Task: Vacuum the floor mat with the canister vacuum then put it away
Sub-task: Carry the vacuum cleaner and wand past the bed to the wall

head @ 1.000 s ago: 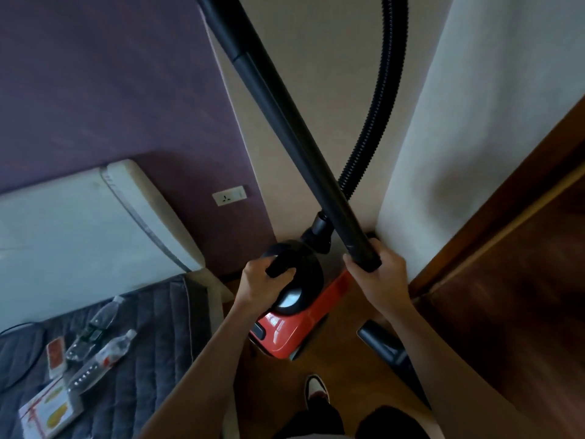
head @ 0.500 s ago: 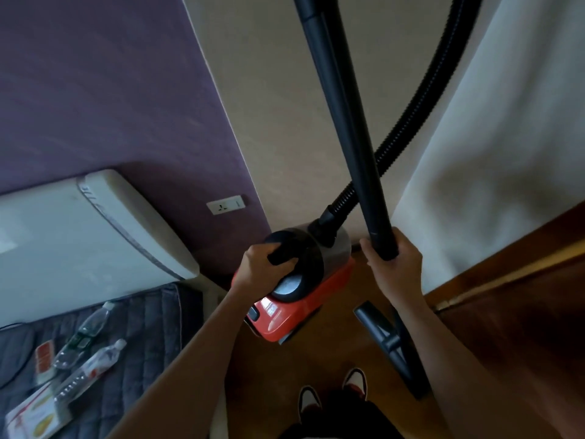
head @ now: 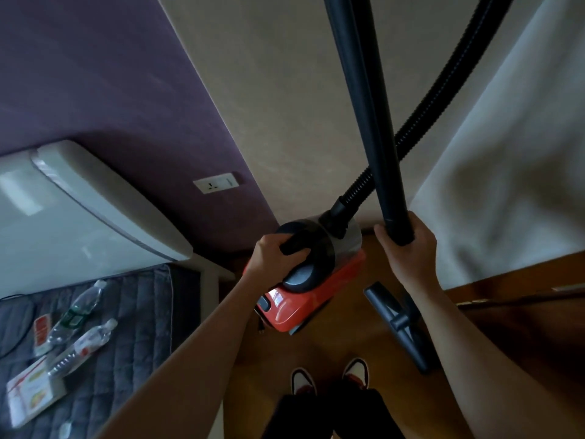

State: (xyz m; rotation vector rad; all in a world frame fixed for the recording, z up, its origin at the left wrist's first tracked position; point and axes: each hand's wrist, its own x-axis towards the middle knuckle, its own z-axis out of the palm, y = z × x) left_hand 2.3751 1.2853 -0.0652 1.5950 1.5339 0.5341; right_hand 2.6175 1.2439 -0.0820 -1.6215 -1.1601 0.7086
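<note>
At the far corner of the floor (head: 332,343), below the junction of the two pale walls, locate the canister vacuum (head: 310,296). Note the left hand (head: 272,258) wrapped round the black carry handle (head: 292,245) and the right hand (head: 408,248) clasping the lower end of the wand (head: 361,106).

Treat the step in hand as stowing, judging by this position. Set the canister down level against the corner (wheel contact with the boards: not determinable). Hold the wand close to upright to prevent the hose (head: 357,186) dragging across the body. Avoid treading on the floor head (head: 399,321), just right of the canister.

Read the canister's long axis as running from the feet toward the corner, hose inlet tilted up toward the walls, red tail nearest the feet. Read the wand's axis as near vertical, top end out of view.
</note>
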